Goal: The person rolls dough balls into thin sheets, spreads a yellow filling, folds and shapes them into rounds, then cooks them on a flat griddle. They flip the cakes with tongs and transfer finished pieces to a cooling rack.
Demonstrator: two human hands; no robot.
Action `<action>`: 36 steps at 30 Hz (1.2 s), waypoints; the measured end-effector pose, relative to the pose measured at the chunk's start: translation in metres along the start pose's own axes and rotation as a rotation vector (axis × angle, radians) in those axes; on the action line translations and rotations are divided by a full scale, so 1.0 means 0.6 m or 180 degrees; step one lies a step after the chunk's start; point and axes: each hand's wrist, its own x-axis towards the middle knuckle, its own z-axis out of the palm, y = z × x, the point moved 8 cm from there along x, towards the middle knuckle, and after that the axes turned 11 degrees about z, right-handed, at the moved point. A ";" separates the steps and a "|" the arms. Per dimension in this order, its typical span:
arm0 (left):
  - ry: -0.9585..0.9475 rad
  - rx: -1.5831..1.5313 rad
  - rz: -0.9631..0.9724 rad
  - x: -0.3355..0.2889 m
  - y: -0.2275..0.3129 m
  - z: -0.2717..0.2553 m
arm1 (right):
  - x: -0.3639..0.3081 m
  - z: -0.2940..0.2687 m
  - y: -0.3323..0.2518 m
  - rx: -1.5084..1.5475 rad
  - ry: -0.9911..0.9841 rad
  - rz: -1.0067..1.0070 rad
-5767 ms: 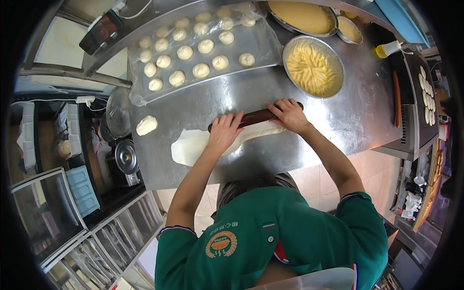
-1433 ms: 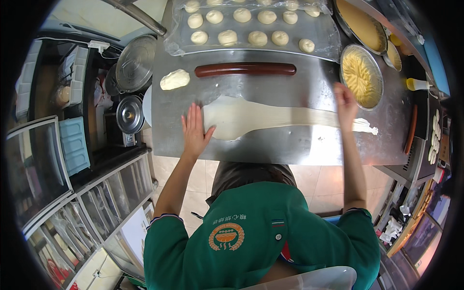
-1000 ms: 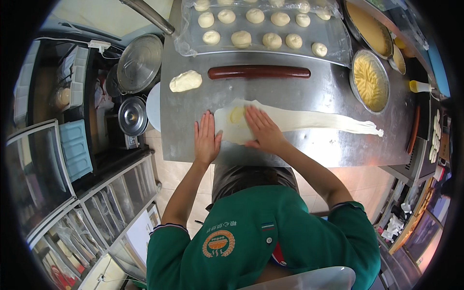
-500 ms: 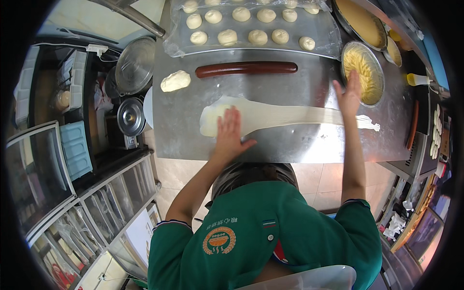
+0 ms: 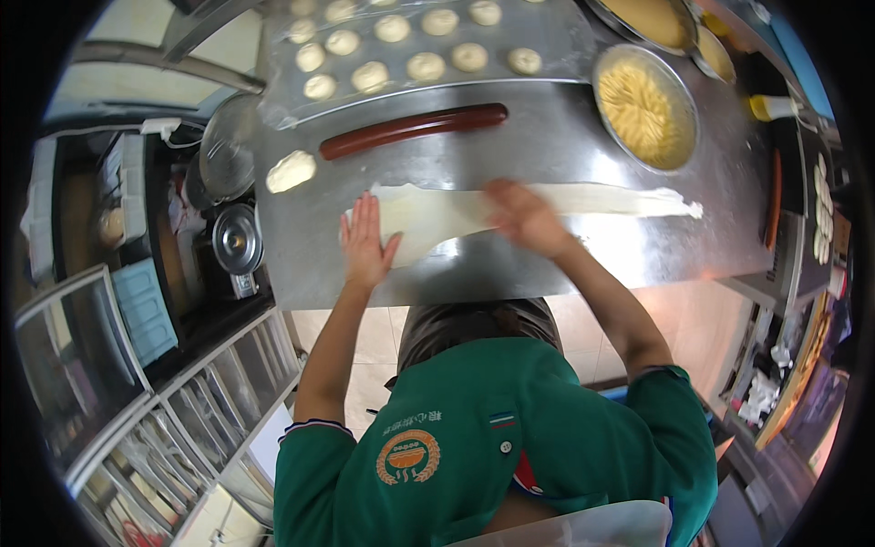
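A long thin sheet of dough (image 5: 424,219) lies across the metal table, wide at its left end and narrowing to a ragged right tip. My left hand (image 5: 366,246) rests flat on the wide left end, fingers stretched out. Over the middle of the sheet is my right hand (image 5: 530,221), its fingers smeared by motion, so whether they hold or spread anything is hidden. Beyond the sheet lies a reddish-brown rolling pin (image 5: 415,132), with a small flattened piece of dough (image 5: 292,171) to its left. A metal bowl of soft yellow paste (image 5: 643,109) stands at the back right.
Several dough balls sit on a plastic-covered tray (image 5: 547,75) along the table's far side. Behind the bowl are a pan of pale yellow mixture (image 5: 652,23) and a yellow-capped bottle (image 5: 770,108). Round metal lids (image 5: 237,239) and shelving stand left of the table.
My right hand has moved left from the bowl's near edge to the middle of the dough sheet. My left hand has shifted to the sheet's left edge. The whole view has turned slightly.
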 end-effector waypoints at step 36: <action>-0.0454 -0.0198 0.1440 0.074 0.159 0.021 | -0.155 -0.091 0.160 -0.0972 0.1563 0.1424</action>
